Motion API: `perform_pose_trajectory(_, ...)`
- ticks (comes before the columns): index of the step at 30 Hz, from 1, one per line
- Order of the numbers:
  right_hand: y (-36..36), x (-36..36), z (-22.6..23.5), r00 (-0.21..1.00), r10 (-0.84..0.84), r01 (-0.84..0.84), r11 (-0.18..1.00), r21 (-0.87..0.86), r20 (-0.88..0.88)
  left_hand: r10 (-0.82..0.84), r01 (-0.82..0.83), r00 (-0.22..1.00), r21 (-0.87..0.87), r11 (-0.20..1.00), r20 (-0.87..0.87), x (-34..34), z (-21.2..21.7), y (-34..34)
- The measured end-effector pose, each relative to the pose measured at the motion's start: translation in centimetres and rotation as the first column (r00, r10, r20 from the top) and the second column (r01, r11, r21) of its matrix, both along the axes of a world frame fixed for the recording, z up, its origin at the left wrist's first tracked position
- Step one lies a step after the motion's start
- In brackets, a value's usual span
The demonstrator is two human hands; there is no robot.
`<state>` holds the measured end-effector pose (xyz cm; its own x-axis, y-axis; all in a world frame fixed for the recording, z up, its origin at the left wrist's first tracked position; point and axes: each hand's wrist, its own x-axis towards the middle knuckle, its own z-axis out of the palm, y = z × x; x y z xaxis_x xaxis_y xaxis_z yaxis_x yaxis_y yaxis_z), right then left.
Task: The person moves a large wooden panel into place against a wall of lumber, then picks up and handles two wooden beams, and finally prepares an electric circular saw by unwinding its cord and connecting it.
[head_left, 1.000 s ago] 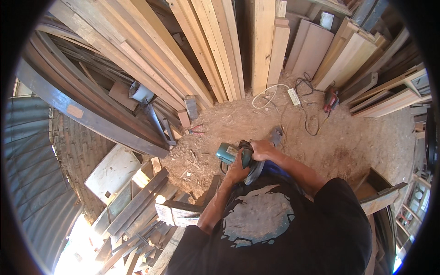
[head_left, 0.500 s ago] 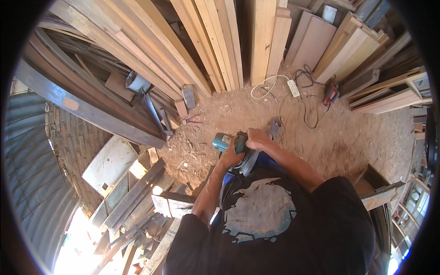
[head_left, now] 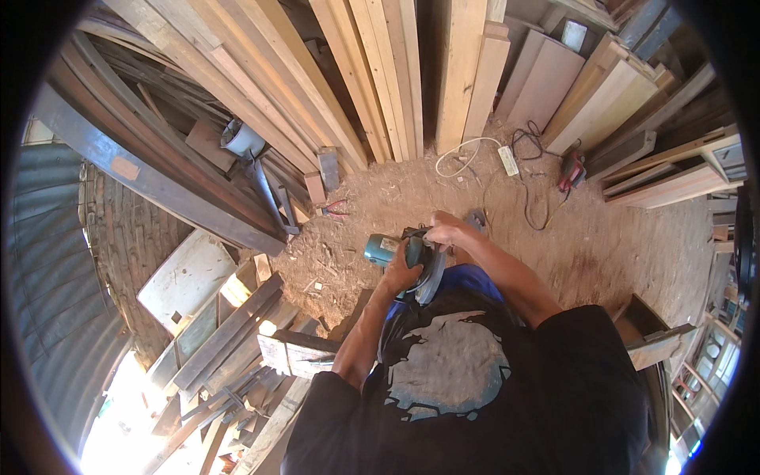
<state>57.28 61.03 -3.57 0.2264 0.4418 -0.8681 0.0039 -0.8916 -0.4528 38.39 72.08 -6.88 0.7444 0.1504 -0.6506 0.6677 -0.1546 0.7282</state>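
A teal power saw, apparently a circular saw (head_left: 382,249), rests tilted against my lap, its cylindrical motor housing pointing left and its grey metal plate on the right. My left hand (head_left: 402,274) is closed around the saw's body, thumb toward the housing. At the saw's upper right edge, my right hand (head_left: 448,230) has its fingers bent and pressed together against the dark guard area. Whether some small part sits between those fingers is hidden. Blue cloth shows under the saw at my legs.
Tall timber boards (head_left: 364,79) lean along the far side. Red-handled pliers (head_left: 336,208) lie on the dusty floor, left of a white power strip (head_left: 507,161) with cables. A red power tool (head_left: 571,171) is at the right. Stacked wood scraps (head_left: 229,332) fill the near left.
My right hand has shifted slightly up along the saw's edge, and its fingers have changed position. My left hand keeps its hold on the saw. The view has moved a little.
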Motion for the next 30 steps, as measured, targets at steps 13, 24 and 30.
perform_pose_trajectory(13,-2.2,-0.5,-2.5,0.981,-0.074,0.09,0.992,0.084,-0.179,-0.065,0.067,0.997,0.025,0.997,-0.051,-0.4,3.1,-0.2)
perform_pose_trajectory(24,0.7,-2.3,5.3,0.834,0.412,-0.452,0.891,0.028,0.367,-0.088,0.085,0.996,0.143,0.986,0.015,-0.2,2.1,-0.6)
perform_pose_trajectory(30,-5.3,-2.3,-4.9,0.992,-0.046,0.012,0.962,0.273,0.117,-0.089,0.09,0.996,0.118,0.989,-0.014,0.4,4.0,-0.7)
